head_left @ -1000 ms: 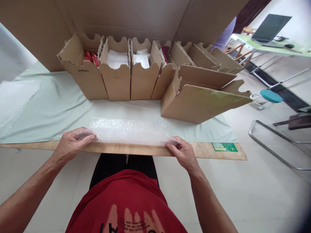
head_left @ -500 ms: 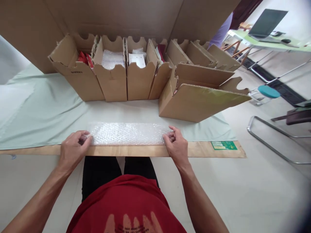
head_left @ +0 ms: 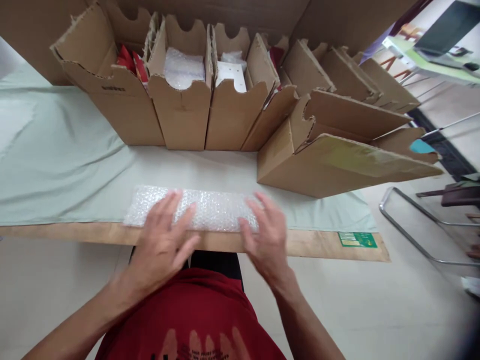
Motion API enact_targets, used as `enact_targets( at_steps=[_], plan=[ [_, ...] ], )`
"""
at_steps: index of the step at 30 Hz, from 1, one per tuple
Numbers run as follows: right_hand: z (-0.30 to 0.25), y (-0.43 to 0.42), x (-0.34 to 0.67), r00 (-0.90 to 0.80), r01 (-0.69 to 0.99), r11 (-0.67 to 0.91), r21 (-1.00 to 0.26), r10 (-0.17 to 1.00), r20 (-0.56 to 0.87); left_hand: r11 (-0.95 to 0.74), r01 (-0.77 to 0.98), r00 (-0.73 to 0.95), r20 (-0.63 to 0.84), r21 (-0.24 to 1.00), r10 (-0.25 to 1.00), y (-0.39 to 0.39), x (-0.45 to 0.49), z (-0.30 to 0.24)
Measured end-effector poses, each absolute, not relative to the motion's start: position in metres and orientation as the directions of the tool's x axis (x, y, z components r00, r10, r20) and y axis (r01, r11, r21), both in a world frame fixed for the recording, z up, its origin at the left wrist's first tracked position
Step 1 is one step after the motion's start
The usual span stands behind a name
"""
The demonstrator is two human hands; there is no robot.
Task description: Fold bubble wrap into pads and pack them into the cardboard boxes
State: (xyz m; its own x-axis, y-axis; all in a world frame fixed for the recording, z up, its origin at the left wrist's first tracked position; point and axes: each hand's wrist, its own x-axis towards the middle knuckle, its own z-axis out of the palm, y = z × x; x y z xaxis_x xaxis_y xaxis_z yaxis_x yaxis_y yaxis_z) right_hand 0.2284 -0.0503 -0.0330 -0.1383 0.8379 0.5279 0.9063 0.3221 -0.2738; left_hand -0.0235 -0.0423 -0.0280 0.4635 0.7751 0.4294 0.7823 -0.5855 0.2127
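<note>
A long strip of bubble wrap (head_left: 217, 207) lies flat along the front edge of the cloth-covered table. Over its left half is my left hand (head_left: 165, 237), blurred by motion, with the fingers spread. My right hand (head_left: 266, 232) is at the strip's right end, its fingers apart and slightly curled. Neither hand grips the wrap; whether the fingertips touch it I cannot tell.
Several cardboard boxes (head_left: 183, 117) stand in a row behind the wrap, some holding red and white items. One larger open box (head_left: 337, 165) sits angled at the right. A wooden edge (head_left: 300, 243) runs along the table front. A metal chair frame (head_left: 405, 225) stands beyond the right end.
Both hands have let go of the bubble wrap's ends and opened. My left hand has moved right, over the strip. The view has tilted and shifted, so the boxes appear larger.
</note>
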Motion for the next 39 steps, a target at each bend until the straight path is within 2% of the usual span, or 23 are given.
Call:
enact_targets(
  at_steps=[3, 6, 11, 17, 21, 23, 26, 29, 32, 34, 37, 39],
  plan=[
    [-0.038, -0.041, 0.197, -0.376, 0.842, 0.464, -0.275, 0.871, 0.317, -0.647, 0.738, 0.597, 0.261, 0.191, 0.758, -0.038, -0.008, -0.039],
    [-0.052, -0.043, 0.211, -0.405, 0.844, 0.452, -0.287, 0.890, 0.210, -0.597, 0.788, 0.574, 0.174, 0.148, 0.800, -0.035, -0.037, -0.054],
    [-0.060, -0.070, 0.283, -0.304, 0.888, 0.363, -0.282, 0.924, 0.230, -0.535, 0.835, 0.499, 0.235, 0.128, 0.834, -0.043, -0.095, -0.063],
    [-0.052, -0.080, 0.311, -0.400, 0.862, 0.451, -0.230, 0.885, 0.237, -0.623, 0.753, 0.546, 0.327, 0.212, 0.771, -0.040, -0.104, -0.055],
    [-0.056, -0.071, 0.310, -0.424, 0.853, 0.496, -0.163, 0.840, 0.340, -0.652, 0.736, 0.576, 0.339, 0.180, 0.744, -0.034, -0.109, -0.051],
    [-0.057, -0.066, 0.309, -0.420, 0.837, 0.522, -0.167, 0.806, 0.416, -0.638, 0.757, 0.568, 0.340, 0.144, 0.750, -0.032, -0.111, -0.049],
    [-0.052, -0.059, 0.307, -0.349, 0.815, 0.515, -0.265, 0.801, 0.486, -0.615, 0.779, 0.546, 0.346, 0.125, 0.763, -0.029, -0.109, -0.047],
    [-0.038, -0.055, 0.307, -0.207, 0.799, 0.411, -0.439, 0.873, 0.442, -0.593, 0.788, 0.513, 0.356, 0.165, 0.781, -0.027, -0.104, -0.045],
    [-0.020, -0.051, 0.309, -0.053, 0.751, 0.267, -0.604, 0.936, 0.348, -0.564, 0.780, 0.455, 0.373, 0.270, 0.808, -0.026, -0.101, -0.041],
    [-0.008, -0.048, 0.313, 0.044, 0.681, 0.181, -0.710, 0.957, 0.287, -0.504, 0.766, 0.368, 0.369, 0.400, 0.853, -0.024, -0.100, -0.034],
    [0.004, -0.041, 0.318, 0.184, 0.530, 0.079, -0.844, 0.961, 0.205, -0.216, 0.755, 0.081, 0.239, 0.620, 0.968, -0.018, -0.102, -0.013],
    [0.005, -0.035, 0.320, 0.249, 0.421, 0.028, -0.906, 0.957, 0.146, 0.004, 0.708, -0.110, 0.105, 0.707, 0.988, -0.008, -0.103, 0.005]
  ],
)
